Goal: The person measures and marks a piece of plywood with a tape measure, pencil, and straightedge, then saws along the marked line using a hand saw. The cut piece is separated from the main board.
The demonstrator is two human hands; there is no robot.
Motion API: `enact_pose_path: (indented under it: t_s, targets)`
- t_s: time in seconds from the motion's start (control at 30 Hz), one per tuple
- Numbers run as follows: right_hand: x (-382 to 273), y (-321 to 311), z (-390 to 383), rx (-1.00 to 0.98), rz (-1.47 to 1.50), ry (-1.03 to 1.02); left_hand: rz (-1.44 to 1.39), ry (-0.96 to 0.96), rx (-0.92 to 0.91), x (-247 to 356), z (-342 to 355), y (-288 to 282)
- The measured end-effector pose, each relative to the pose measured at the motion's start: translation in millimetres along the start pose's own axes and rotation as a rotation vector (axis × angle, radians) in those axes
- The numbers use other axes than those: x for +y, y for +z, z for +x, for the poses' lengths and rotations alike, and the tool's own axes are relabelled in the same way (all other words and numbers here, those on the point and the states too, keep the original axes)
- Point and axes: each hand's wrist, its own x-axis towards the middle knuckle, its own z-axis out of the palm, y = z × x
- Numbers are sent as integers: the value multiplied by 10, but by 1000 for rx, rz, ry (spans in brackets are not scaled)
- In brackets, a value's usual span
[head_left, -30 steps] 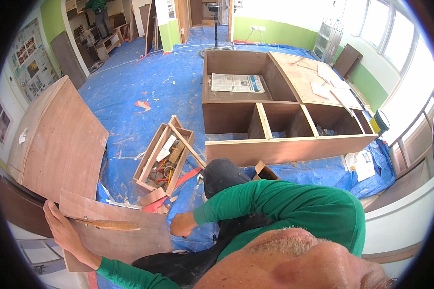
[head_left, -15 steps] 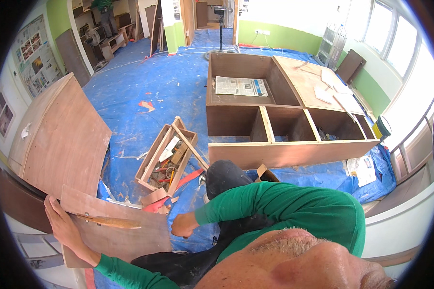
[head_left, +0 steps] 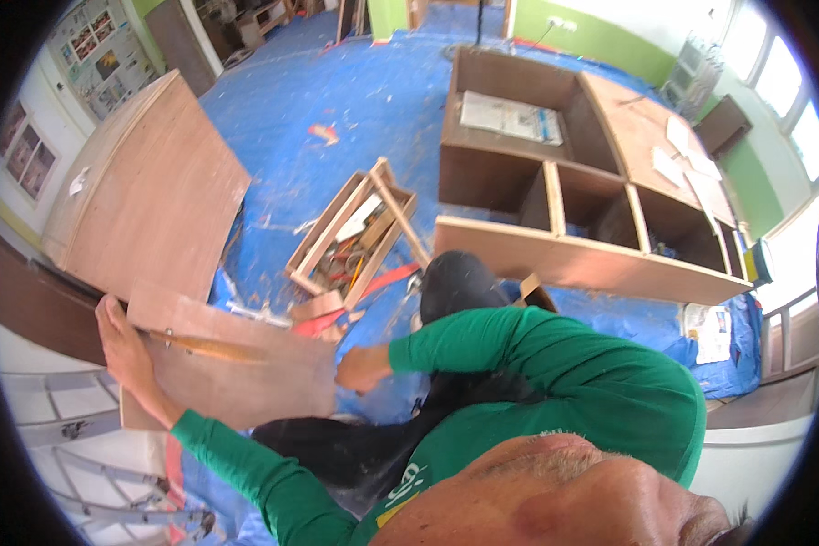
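Observation:
A pale plywood board (head_left: pixel 237 387) lies at the lower left, with a narrow honey-coloured wooden piece (head_left: pixel 218 348) on its face. My left hand (head_left: pixel 129 359) holds the board by its left edge, fingers extended along it beside a dark brown panel (head_left: pixel 41 314). My right hand (head_left: pixel 362 369) is curled just beyond the board's right edge, slightly blurred; whatever it may hold is hidden. Ahead of the board stands an open wooden toolbox (head_left: pixel 305 259) containing tools and offcuts, with a loose batten leaning across it.
A plywood cabinet (head_left: pixel 155 191) stands at left. A large compartmented carcass (head_left: pixel 591 273) lies on the right, holding newspaper (head_left: pixel 510 118). Blue sheeting (head_left: pixel 300 100) covers the floor. A metal ladder (head_left: pixel 692 73) is by the windows; metal framework (head_left: pixel 91 482) is at lower left.
The view has tipped downward, so the room sits higher in the picture. Both my hands appear higher in the picture but keep their places relative to the board.

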Motion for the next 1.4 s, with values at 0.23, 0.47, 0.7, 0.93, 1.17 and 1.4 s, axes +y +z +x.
enact_pose_path:
  t_s: [0.23,0.47,0.7,0.93,1.17,1.4]
  targets:
    - [252,-418,114,-107,-100,152,-149,72,-103,-482,439,202]
    - [67,-769,-47,68,-48,56,-188,88,-192,-1079,878,391]
    - [24,-784,-419,201,21,108,-135,188,-123,-875,712,318]
    - [391,-626,-561,190,-8,250,202,-277,-65,-757,643,334]
    - [405,-715,-1012,258,107,232,329,-360,-268,-573,550,223]
    - [311,-1095,-971,592,338,130,139,-391,-244,-497,478,247]
